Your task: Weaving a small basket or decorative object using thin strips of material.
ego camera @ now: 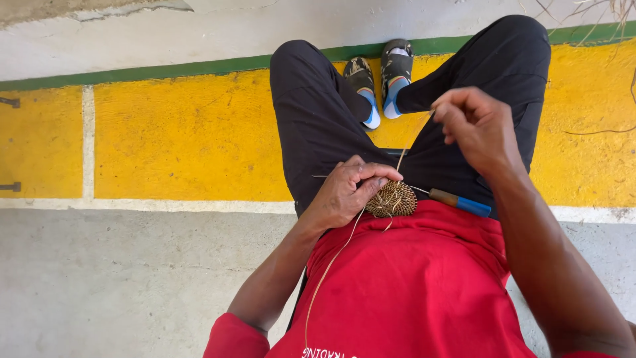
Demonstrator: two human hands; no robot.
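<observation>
Red shirt partly hiding woven disc.

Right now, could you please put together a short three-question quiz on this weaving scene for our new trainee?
1. True or false: the left hand pinches the small round woven piece against the lap.
2. What does the right hand pull up and away from the woven piece?
A. a thin pale fibre strand
B. a metal chain
C. a strip of cloth
3. Fill in: the tool with the blue and brown handle lies on the lap, against the edge of the ____ shirt.

Key: 1 true; 2 A; 3 red.
</observation>
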